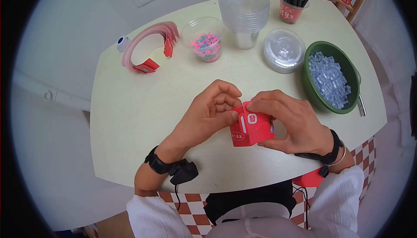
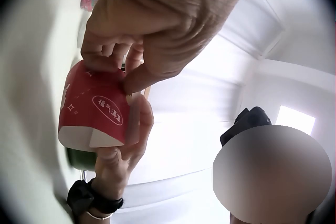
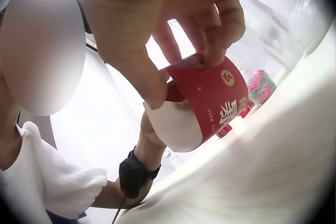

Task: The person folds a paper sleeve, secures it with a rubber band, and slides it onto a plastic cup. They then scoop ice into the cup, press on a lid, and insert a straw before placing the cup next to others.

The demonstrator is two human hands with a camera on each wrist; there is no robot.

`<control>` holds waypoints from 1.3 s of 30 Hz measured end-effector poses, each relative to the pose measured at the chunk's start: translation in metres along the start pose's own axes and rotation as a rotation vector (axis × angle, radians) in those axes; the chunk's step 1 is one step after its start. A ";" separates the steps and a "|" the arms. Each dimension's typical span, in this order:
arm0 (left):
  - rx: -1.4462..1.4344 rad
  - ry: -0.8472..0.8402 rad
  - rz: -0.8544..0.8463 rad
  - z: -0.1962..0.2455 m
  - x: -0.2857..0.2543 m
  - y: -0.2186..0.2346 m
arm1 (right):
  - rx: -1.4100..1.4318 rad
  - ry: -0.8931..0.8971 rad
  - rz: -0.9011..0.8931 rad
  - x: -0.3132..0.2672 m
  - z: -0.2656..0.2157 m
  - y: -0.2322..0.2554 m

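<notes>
A red printed paper cup sleeve, bent into a ring, is held up between both hands over the near part of the table. My left hand pinches its left edge, thumb on the outer face and fingers curled behind. My right hand grips the other side, fingers over the top edge and thumb underneath. In the left wrist view the sleeve shows its white inside and an oval of white characters. Seen from the right wrist, the sleeve curves round with large white lettering and a gold round mark.
More red sleeves lie fanned in an arc at the back left. Behind the hands stand a clear cup of pink and teal bits, stacked clear cups, clear lids and a cup of black straws. A green bowl of clear cubes is right.
</notes>
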State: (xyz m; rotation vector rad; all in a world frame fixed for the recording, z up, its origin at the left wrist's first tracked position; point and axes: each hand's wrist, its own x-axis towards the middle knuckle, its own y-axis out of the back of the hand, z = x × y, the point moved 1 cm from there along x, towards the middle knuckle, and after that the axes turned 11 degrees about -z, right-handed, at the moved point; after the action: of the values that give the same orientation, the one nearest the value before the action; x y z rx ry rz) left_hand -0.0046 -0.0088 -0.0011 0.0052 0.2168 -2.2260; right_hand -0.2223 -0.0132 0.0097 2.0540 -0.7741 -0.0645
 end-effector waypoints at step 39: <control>0.709 -0.339 -0.019 -0.019 0.005 -0.008 | 0.211 -0.244 -0.170 -0.007 0.010 0.002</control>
State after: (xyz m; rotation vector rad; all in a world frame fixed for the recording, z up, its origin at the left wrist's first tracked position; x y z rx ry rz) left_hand -0.0150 -0.0048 -0.0192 0.0106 -0.7585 -2.1700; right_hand -0.2326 -0.0178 0.0038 2.3387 -0.7785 -0.3473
